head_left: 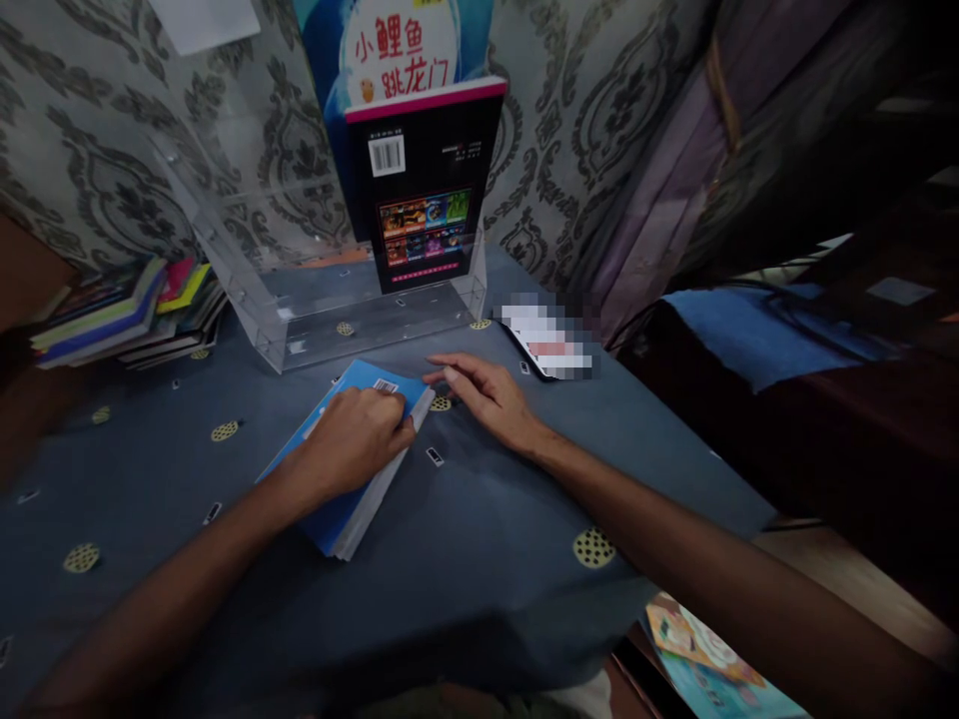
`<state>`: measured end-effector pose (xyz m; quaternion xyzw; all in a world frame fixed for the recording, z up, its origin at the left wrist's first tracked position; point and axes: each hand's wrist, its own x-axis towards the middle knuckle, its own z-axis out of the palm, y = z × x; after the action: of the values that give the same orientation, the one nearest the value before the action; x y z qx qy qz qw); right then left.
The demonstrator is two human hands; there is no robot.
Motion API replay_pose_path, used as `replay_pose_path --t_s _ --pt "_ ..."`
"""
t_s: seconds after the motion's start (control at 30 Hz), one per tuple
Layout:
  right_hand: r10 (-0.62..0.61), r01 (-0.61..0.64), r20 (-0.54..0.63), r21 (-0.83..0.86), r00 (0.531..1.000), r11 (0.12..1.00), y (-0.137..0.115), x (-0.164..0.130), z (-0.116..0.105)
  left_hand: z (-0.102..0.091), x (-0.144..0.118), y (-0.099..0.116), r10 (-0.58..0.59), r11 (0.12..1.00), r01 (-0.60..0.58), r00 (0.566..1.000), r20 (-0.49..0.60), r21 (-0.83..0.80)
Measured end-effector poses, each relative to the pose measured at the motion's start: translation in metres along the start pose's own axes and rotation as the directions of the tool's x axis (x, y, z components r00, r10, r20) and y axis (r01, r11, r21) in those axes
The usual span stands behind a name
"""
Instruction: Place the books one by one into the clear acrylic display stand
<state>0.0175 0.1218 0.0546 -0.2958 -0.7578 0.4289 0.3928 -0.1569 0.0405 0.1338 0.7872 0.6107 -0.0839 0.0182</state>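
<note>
Left hand (352,439) presses curled on the blue book (360,469), open right hand (486,399) fingering its far-right corner, seemingly lifting it.

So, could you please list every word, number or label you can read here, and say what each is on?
"小鲤鱼" on the tall book in the clear stand.
"跳龙门" on the same cover, below.
Black book: barcode and small print, too small to read.
Blue book under the left hand: barcode digits unreadable.
Phone: blurred.
</note>
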Motion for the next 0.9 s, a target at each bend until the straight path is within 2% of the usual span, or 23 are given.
replay_pose_path --t_s 0.27,0.4,0.53,0.67,0.77,0.9 --pt "-0.041 0.043 0.014 -0.122 0.999 0.992 -0.003 -0.003 0.0 0.005 -0.001 -0.003 0.017 1.0 -0.017 1.0 -0.019 0.003" --pt "-0.109 0.124 0.075 -0.241 0.991 0.963 -0.006 -0.005 0.001 0.01 -0.002 0.005 0.019 0.999 -0.018 0.999 -0.034 0.033" --pt "-0.104 0.132 0.114 -0.278 0.988 0.952 -0.007 -0.006 0.002 0.012 -0.005 0.006 0.015 0.998 -0.014 1.0 -0.017 0.063" --pt "-0.103 0.137 0.116 -0.341 0.988 0.93 -0.005 -0.009 0.004 0.013 -0.019 -0.021 0.169 0.984 -0.169 0.986 0.001 -0.048" --pt "-0.108 0.142 0.108 -0.391 0.988 0.91 -0.002 -0.01 0.007 0.017 -0.039 -0.051 0.305 0.937 -0.285 0.949 0.076 -0.2" --pt "-0.14 0.206 0.19 -0.391 0.972 0.897 0.004 -0.004 0.014 0.029 -0.063 -0.072 0.399 0.887 -0.354 0.911 0.105 -0.298"
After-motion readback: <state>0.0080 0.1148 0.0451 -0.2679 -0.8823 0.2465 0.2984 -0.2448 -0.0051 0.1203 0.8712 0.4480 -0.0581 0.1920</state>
